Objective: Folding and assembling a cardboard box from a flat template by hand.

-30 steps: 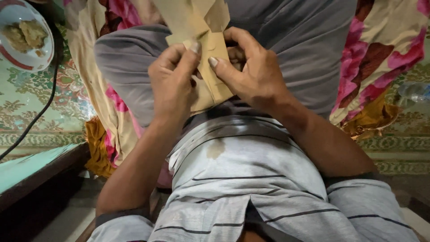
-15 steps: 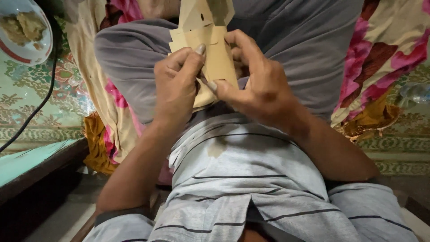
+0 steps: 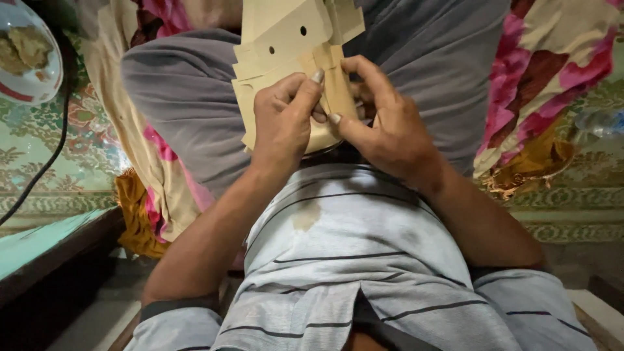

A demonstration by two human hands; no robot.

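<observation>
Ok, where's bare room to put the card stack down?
Free: the grey lap left of the tan card stack, and the patterned mat between bowl and cable. Crowded: left hand and right hand meet on the stack.

A green patterned mat (image 3: 39, 162) with pale floral borders covers the floor on the left and right. A dark wooden ledge with a light green top (image 3: 45, 244) runs along the near left. A black cable (image 3: 55, 146) curves over the mat, and a white bowl of food (image 3: 29, 55) sits far left. Light is soft and even
</observation>
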